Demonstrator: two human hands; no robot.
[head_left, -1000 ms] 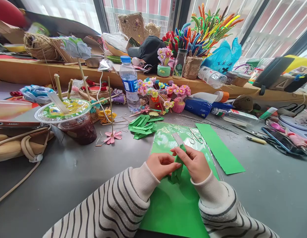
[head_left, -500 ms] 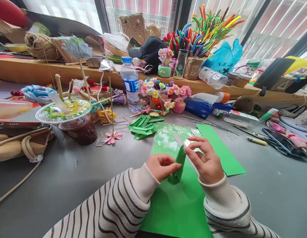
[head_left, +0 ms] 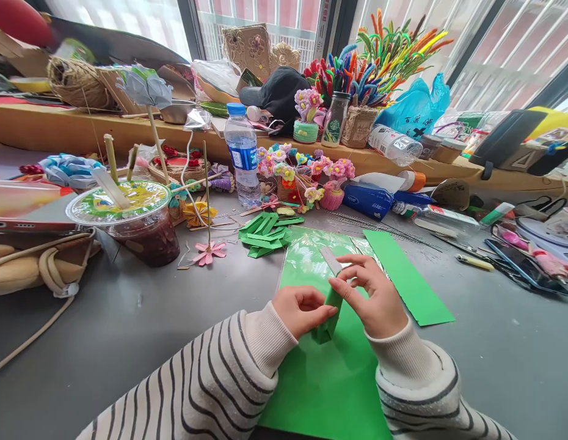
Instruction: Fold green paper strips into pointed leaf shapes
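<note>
Between my hands is a folded strip of green paper (head_left: 327, 324), tilted above a large green sheet (head_left: 330, 385) on the table. My left hand (head_left: 305, 310) is closed, pinching the strip's side between thumb and fingers. At the strip's upper end, the thumb and index finger of my right hand (head_left: 371, 296) press together on the paper. Behind those fingers a narrow grey ruler-like strip (head_left: 330, 260) lies on the sheet, partly covered by my right hand. Beyond my left hand is a pile of folded green paper pieces (head_left: 264, 234).
A long green paper strip (head_left: 412, 284) lies to the right. At left stands a lidded drink cup (head_left: 146, 241); a water bottle (head_left: 242, 159) stands behind the pile. A pink paper flower (head_left: 209, 253) is near the cup. Farther right are a cutter (head_left: 475, 261) and a phone (head_left: 526, 266).
My right hand has moved slightly left and its fingers have come onto the strip's upper end, now hiding it. My left hand stays nearly in place, still pinching the paper.
</note>
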